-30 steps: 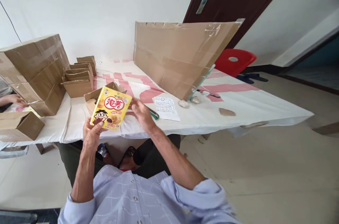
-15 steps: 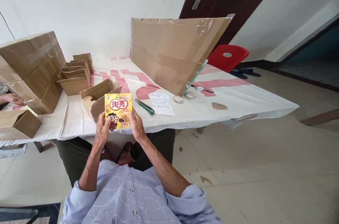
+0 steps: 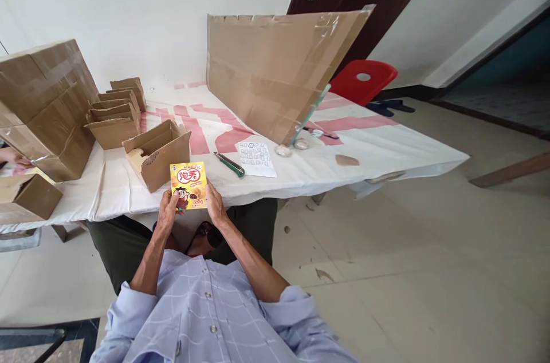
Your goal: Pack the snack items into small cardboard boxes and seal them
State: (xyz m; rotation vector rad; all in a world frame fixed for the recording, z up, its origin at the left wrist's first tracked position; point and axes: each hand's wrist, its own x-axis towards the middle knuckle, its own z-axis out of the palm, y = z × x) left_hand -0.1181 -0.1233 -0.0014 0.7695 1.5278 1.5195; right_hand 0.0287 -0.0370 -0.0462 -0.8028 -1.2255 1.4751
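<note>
A yellow snack box (image 3: pixel 189 186) with red and white lettering and a cartoon figure is held up at the table's front edge. My left hand (image 3: pixel 168 206) grips its left side, thumb on the front face. On the opposite side my right hand (image 3: pixel 215 205) closes round the edge. Just beyond the box stands an open cardboard box (image 3: pixel 165 157) with its flaps up. A green utility knife (image 3: pixel 230 165) lies to the right of it, beside a white paper sheet (image 3: pixel 258 160) printed with small square outlines.
Several open cardboard boxes (image 3: pixel 114 128) stand in a row near a large taped carton (image 3: pixel 54 105) at left. A tall cardboard panel (image 3: pixel 279 71) leans at the back. Another person's hand (image 3: pixel 16 157) shows at far left. A red chair (image 3: pixel 365 81) is behind the table (image 3: pixel 412 148).
Both hands have lowered the yellow box slightly, toward my lap, and it now sits clear of the open cardboard box in view. The whole view has shifted a little.
</note>
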